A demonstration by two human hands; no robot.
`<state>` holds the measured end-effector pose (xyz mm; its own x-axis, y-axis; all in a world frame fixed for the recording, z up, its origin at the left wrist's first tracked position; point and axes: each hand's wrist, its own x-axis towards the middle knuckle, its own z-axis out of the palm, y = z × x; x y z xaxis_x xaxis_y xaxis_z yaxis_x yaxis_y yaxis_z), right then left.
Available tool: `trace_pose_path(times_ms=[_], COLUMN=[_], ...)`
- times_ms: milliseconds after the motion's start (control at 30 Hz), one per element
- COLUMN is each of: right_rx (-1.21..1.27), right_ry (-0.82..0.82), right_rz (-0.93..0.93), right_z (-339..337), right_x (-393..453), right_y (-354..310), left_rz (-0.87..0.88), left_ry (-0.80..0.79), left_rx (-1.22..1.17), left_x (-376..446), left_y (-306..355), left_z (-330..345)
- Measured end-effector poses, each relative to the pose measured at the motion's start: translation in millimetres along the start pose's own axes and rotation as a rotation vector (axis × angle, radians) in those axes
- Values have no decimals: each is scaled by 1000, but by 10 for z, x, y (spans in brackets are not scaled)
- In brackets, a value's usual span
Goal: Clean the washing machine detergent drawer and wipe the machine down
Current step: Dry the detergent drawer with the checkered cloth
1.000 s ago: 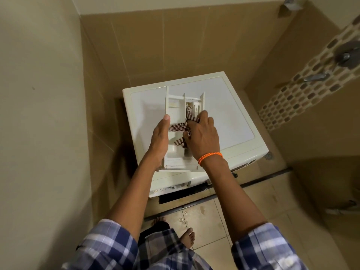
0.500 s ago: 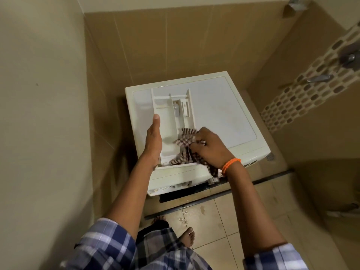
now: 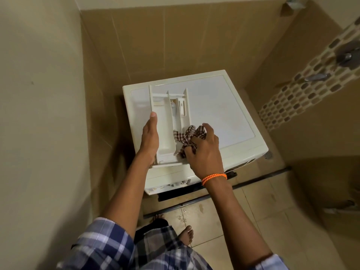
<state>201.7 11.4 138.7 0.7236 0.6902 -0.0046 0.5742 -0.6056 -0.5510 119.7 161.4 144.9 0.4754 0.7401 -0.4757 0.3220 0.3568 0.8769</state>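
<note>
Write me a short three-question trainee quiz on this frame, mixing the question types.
1. True or false: the detergent drawer lies on top of the washing machine.
2. Which hand holds the checked cloth? A) left hand B) right hand C) neither
3. Fill in: the orange band sits on the ____ wrist.

Key: 1 true; 2 B; 3 right.

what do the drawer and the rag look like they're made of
Detergent drawer: seemingly rigid moulded plastic, off-white and slightly glossy, with thin walls dividing compartments. Rag: woven fabric, probably cotton, in a dark-and-white check, matte, crumpling softly in the right hand.
</note>
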Motion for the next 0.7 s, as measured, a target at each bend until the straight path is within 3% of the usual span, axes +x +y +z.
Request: trace_pose_path(times_ms=[133,400,700], right_rx=[-97,-212,-145], right_ry=[18,23,-141], right_rz=[-109,-94,-36], right_z=[71,-116,-221], right_x=[43,588,584], right_y=[-29,-134,-30], left_rz=[1,32,49], left_ry=[-26,-87,-71], left_rx=[-5,56,7], left_x=[-11,-57,-86], left_y=[43,76,125], left_z=[0,65,87])
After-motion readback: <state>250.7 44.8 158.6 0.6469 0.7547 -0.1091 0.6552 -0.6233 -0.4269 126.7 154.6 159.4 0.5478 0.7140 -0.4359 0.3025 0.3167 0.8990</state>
